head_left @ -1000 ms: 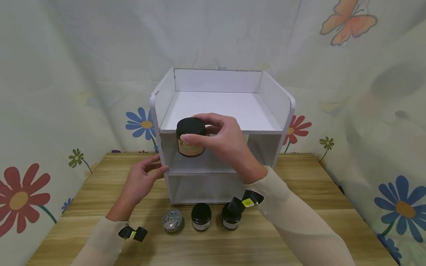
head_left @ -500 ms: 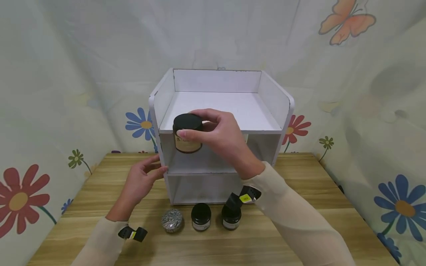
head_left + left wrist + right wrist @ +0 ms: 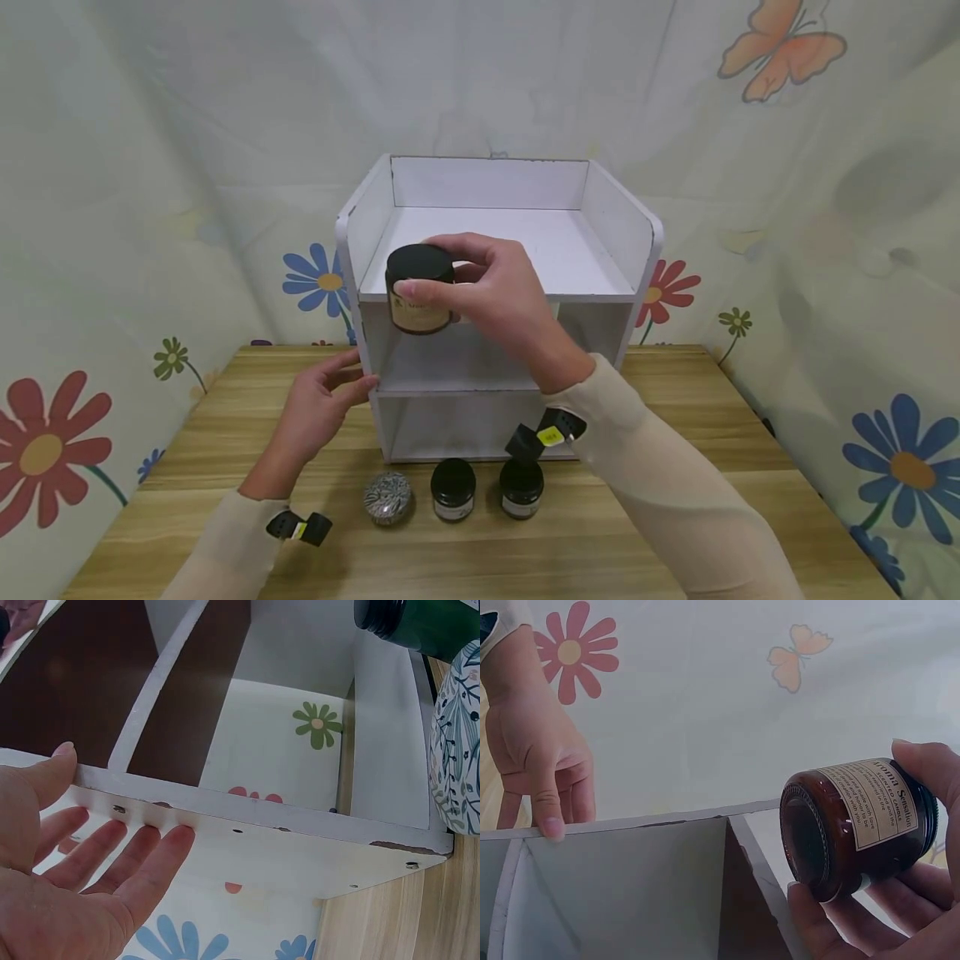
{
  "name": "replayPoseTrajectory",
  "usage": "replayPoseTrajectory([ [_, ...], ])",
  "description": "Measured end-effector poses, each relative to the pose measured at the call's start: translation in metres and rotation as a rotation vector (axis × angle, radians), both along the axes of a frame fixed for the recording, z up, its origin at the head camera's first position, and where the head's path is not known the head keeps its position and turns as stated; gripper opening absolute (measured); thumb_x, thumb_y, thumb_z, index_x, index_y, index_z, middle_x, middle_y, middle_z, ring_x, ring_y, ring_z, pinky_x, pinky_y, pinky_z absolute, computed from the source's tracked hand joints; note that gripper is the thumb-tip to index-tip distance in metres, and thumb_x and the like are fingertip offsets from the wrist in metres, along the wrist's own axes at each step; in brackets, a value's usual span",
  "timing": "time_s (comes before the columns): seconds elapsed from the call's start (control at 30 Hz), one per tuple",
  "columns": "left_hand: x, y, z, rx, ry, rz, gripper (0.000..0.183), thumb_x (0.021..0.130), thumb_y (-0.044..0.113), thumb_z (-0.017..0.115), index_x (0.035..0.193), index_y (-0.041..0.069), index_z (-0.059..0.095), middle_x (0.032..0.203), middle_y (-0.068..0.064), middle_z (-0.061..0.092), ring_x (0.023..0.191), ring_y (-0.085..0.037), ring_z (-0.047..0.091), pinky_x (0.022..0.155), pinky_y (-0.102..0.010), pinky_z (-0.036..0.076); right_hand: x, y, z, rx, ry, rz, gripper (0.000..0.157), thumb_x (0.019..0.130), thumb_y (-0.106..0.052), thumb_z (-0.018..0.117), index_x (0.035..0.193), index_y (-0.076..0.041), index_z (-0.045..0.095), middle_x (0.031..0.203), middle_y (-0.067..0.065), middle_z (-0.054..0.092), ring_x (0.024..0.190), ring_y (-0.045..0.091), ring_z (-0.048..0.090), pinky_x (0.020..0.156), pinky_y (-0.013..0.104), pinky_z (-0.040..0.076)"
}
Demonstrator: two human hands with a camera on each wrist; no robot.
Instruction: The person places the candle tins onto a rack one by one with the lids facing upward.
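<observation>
In the head view my right hand (image 3: 498, 287) grips an amber scented candle jar (image 3: 420, 312) with a black lid, held upright before the top board's left front edge. The right wrist view shows the candle's cream label, with the thumb on its lid end and fingers beneath. My left hand (image 3: 318, 404) touches the left side panel of the white shelf unit (image 3: 592, 297). In the left wrist view its thumb rests at the panel's front edge and its fairly straight fingers (image 3: 161, 862) touch the outer face.
In front of the unit stand a zebra-patterned round tin (image 3: 387, 498) and two dark-lidded jars (image 3: 453, 487), in a row on the wooden table (image 3: 660, 533). The unit has a raised rim around the top and two levels below. A flowered cloth (image 3: 225, 133) hangs behind.
My right hand has raised the candle jar and moved it slightly left, from before the upper compartment to the top board's edge. The left hand has stayed on the side panel.
</observation>
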State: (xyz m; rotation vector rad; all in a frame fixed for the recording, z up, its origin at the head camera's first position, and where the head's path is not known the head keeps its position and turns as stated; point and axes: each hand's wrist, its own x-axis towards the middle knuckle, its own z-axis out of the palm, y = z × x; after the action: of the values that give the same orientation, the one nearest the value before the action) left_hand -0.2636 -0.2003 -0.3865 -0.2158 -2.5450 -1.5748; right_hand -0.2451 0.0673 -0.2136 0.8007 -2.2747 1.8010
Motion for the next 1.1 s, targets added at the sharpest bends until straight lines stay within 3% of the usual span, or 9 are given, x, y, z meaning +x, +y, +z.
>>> replayPoseTrajectory([
  [0.23, -0.001, -0.001, 0.0, -0.001, 0.005, -0.008, 0.06, 0.096, 0.043, 0.071, 0.149, 0.021, 0.055, 0.149, -0.008, 0.058, 0.131, -0.035, 0.06, 0.096, -0.047, 0.061, -0.002, -0.003, 0.008, -0.019, 0.002, 0.022, 0.043, 0.081, -0.03, 0.088, 0.12, -0.02, 0.073, 0.108, 0.001, 0.074, 0.083, 0.025, 0.071, 0.059, 0.045, 0.06],
  [0.43, 0.0, -0.001, 0.0, -0.005, 0.004, -0.015, 0.059, 0.097, 0.044, 0.07, 0.149, 0.022, 0.055, 0.149, -0.007, 0.058, 0.132, -0.035, 0.06, 0.098, -0.05, 0.06, -0.003, -0.006, 0.012, -0.029, 0.004, 0.042, 0.042, 0.082, -0.03, 0.087, 0.12, -0.02, 0.073, 0.105, 0.002, 0.075, 0.079, 0.026, 0.071, 0.054, 0.039, 0.061],
  [0.7, -0.001, -0.001, 0.001, 0.0, 0.003, -0.017, 0.057, 0.097, 0.043, 0.07, 0.148, 0.022, 0.056, 0.149, -0.007, 0.058, 0.131, -0.035, 0.06, 0.097, -0.049, 0.06, -0.005, -0.008, 0.019, -0.076, -0.056, 0.059, 0.046, 0.082, -0.029, 0.088, 0.123, -0.019, 0.071, 0.11, 0.005, 0.075, 0.094, 0.024, 0.075, 0.066, 0.061, 0.062],
  [0.83, -0.001, -0.001, 0.001, 0.009, 0.0, -0.026, 0.057, 0.097, 0.042, 0.071, 0.148, 0.023, 0.057, 0.149, -0.007, 0.057, 0.132, -0.035, 0.06, 0.097, -0.048, 0.06, -0.009, -0.008, 0.021, -0.048, -0.039, 0.028, 0.047, 0.082, -0.032, 0.087, 0.124, -0.019, 0.071, 0.111, 0.003, 0.075, 0.095, 0.02, 0.075, 0.067, 0.061, 0.063],
  [1.1, -0.001, -0.001, -0.001, 0.011, 0.019, -0.023, 0.055, 0.098, 0.038, 0.07, 0.148, 0.021, 0.057, 0.148, -0.007, 0.059, 0.13, -0.034, 0.061, 0.094, -0.041, 0.062, -0.019, -0.012, 0.024, 0.012, 0.02, -0.02, 0.048, 0.083, -0.036, 0.086, 0.125, -0.018, 0.072, 0.115, -0.003, 0.074, 0.098, 0.014, 0.074, 0.091, 0.04, 0.056],
])
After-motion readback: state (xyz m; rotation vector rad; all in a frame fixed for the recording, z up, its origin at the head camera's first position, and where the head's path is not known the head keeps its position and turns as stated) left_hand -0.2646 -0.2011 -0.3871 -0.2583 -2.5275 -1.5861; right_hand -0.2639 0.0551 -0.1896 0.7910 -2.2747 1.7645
